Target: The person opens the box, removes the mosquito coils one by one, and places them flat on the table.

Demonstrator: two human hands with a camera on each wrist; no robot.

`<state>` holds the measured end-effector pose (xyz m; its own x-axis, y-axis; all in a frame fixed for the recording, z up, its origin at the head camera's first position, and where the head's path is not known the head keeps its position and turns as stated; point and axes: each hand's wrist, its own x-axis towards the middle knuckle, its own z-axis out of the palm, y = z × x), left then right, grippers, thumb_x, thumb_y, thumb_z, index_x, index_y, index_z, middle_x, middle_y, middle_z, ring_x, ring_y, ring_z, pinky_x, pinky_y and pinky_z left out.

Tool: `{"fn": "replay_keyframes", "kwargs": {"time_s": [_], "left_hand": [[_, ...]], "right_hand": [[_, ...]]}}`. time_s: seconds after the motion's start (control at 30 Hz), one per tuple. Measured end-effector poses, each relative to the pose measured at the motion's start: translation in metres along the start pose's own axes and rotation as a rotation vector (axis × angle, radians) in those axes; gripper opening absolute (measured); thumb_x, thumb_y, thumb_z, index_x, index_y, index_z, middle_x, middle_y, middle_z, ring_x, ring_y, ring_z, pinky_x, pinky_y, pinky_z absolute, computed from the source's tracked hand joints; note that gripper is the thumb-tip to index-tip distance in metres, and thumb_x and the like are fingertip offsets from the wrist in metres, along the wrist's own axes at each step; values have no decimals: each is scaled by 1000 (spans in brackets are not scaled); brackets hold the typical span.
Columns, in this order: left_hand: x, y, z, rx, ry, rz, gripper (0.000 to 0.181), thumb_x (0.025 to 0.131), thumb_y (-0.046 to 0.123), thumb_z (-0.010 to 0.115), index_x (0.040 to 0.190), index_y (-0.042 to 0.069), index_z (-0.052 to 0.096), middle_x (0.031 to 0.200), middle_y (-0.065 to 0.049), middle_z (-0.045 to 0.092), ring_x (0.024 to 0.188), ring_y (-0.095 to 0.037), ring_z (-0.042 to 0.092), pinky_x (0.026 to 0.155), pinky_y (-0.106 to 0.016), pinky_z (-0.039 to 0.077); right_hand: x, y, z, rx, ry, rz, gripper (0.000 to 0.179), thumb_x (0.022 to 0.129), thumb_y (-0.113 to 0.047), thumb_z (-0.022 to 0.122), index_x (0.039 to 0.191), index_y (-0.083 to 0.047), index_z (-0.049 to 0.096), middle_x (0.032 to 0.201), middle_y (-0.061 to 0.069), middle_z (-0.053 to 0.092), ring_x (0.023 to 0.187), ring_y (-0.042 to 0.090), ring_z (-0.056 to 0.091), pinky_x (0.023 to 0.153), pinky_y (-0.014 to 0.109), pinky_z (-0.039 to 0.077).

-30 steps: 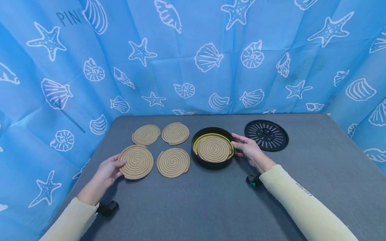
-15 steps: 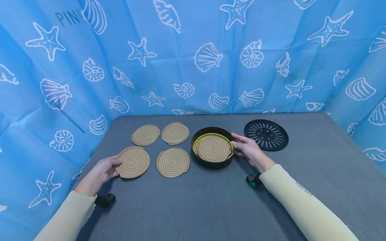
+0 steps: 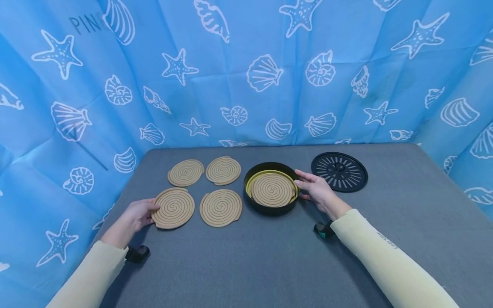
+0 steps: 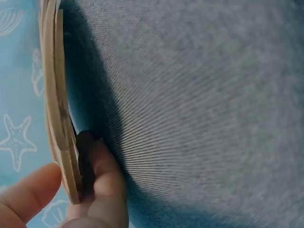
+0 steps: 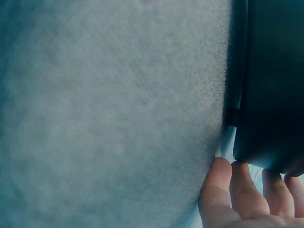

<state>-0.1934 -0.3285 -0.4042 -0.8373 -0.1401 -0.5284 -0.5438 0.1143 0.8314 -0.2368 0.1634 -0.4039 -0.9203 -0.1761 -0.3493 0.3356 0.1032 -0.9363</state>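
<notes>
My left hand [image 3: 132, 218] pinches a tan mosquito coil [image 3: 173, 208] by its left edge in the head view, thumb on top. In the left wrist view this coil [image 4: 56, 95] is seen edge-on, between thumb and fingers and raised off the cloth. Fingertips of my right hand [image 3: 321, 194] touch the right side of a round black tin [image 3: 271, 211]. The right wrist view shows them against the tin's dark wall [image 5: 270, 85]. Within the tin, a yellow-rimmed inner part [image 3: 275, 172] surrounds another mosquito coil [image 3: 272, 190].
More coils lie flat left of the tin: a back-left coil [image 3: 185, 172], a back-right coil [image 3: 223, 170] and a front coil [image 3: 221, 208]. A slotted black lid [image 3: 339, 172] lies right of the tin. Behind the grey table [image 3: 246, 265] hangs a blue shell-print curtain [image 3: 215, 98].
My left hand, still pinching the coil, has shifted slightly left, then a little back to the right. The right hand and the tin stay in place.
</notes>
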Motion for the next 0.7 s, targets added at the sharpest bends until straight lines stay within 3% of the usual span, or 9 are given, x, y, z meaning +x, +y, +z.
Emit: {"fn": "replay_keyframes", "kwargs": {"time_s": [0.1,0.17,0.23,0.3,0.4,0.53,0.7], "left_hand": [[0,0,-2,9,-14,11,53,104,7,39,150,-9,20,97,0,60,77,-4,56,69,-26,50],[0,0,-5,16,-40,19,53,105,10,35,150,-9,16,117,-15,57,91,-10,58,78,-29,50],[-2,2,-7,27,-67,18,54,106,12,32,151,-9,11,141,-28,39,115,-21,53,92,-35,47],[-4,5,-10,39,-89,16,55,106,14,29,151,-9,5,154,-31,15,135,-33,35,103,-41,39],[-8,9,-14,49,-120,26,57,107,15,25,150,-10,-3,156,-32,2,144,-41,10,113,-47,27],[-12,13,-18,56,-123,59,57,107,17,21,148,-13,-5,155,-33,0,144,-42,5,116,-49,18],[-19,19,-11,-15,-24,127,58,106,15,22,151,-8,-6,158,-28,4,145,-38,9,117,-45,17]], "right_hand": [[1,0,0,4,6,3,54,103,-19,51,153,-15,31,158,12,25,142,31,27,109,52,32],[1,0,0,7,8,6,54,103,-19,51,153,-15,31,158,11,26,142,31,28,109,52,33],[1,-1,0,8,10,9,54,102,-19,51,153,-15,32,158,11,26,142,31,28,109,52,33],[1,-1,0,8,11,10,54,102,-19,51,153,-15,32,158,11,27,142,31,28,109,52,33],[1,-1,0,3,13,11,54,103,-19,51,153,-16,32,158,11,27,142,31,28,109,51,33],[1,-1,0,0,14,13,54,103,-20,51,153,-16,32,158,11,27,142,31,28,109,51,33],[1,-1,0,-2,14,15,53,103,-20,51,153,-16,32,157,11,27,141,30,29,109,51,33]]}}
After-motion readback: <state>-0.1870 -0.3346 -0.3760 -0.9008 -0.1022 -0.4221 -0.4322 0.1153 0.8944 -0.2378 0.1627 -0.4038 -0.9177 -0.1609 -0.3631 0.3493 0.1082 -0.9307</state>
